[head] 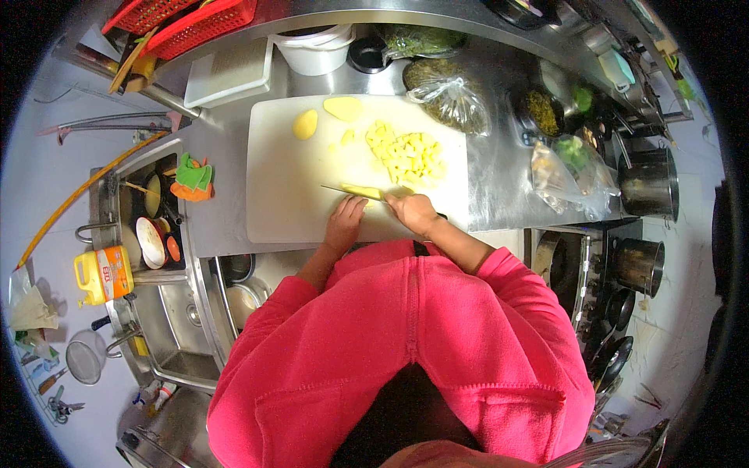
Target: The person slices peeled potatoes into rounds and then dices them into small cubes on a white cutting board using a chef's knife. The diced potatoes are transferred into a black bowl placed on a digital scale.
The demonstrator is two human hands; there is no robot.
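Note:
A large white cutting board (pixel 287 193) lies before me. My right hand (pixel 414 214) is closed around a kitchen knife (pixel 335 189), its blade pointing left with a pale yellow strip, likely potato (pixel 361 191), along its far side. Close to the blade's near side, my left hand (pixel 346 217) rests with bent fingers by a small yellow piece; whether it grips that piece is unclear. Beyond the knife, to the right, lies a pile of yellow diced pieces (pixel 412 157). Two larger peeled yellow pieces, one rounded (pixel 305 124) and one flat (pixel 343 108), lie at the board's far side.
Behind the board stand a white tub (pixel 313 52), a small black bowl (pixel 370 55) and a tied plastic bag of dark food (pixel 447 99). More bags (pixel 570 175) lie right. Green and orange cloths (pixel 193 175) lie left, beside the sink (pixel 175 316).

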